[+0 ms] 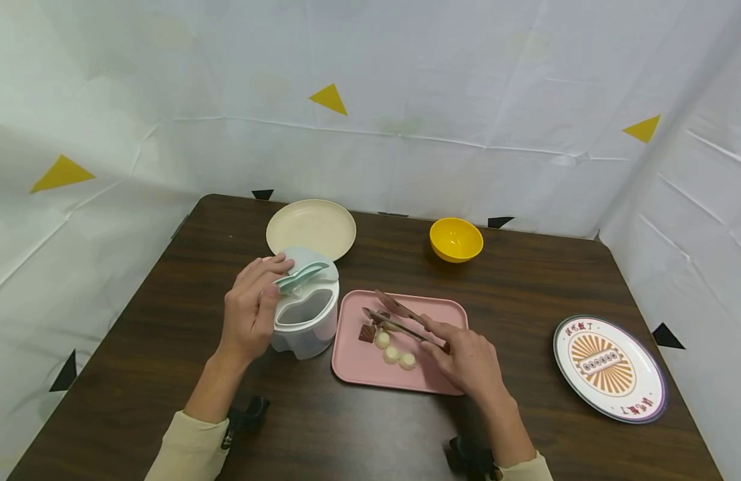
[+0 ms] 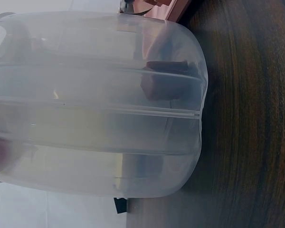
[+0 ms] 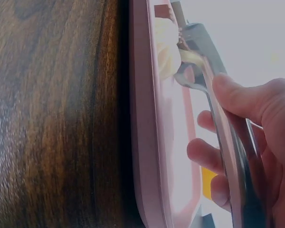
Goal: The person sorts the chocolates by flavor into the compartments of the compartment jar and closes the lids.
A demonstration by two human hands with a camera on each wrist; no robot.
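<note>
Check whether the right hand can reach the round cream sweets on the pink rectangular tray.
Probably yes: the right hand holds silver metal tongs above the tray; the front sweets lie uncovered.

Silver tongs (image 1: 397, 306) slant over brown pieces (image 1: 367, 333) and cream pieces (image 1: 391, 355) on a pink tray (image 1: 359, 369), beside an upright translucent container (image 1: 308, 342), its pale-green flap (image 1: 304, 275) raised.

A pink rectangular tray (image 1: 358, 362) lies below the frame's centre, bearing brown squares (image 1: 367, 333) and cream-white balls (image 1: 391, 355) — a translucent plastic container (image 1: 307, 339) just left, a round beige plate (image 1: 311, 227) behind that, a round yellow bowl (image 1: 456, 242) right of centre, a round white plate (image 1: 609, 369) lower right.
</note>
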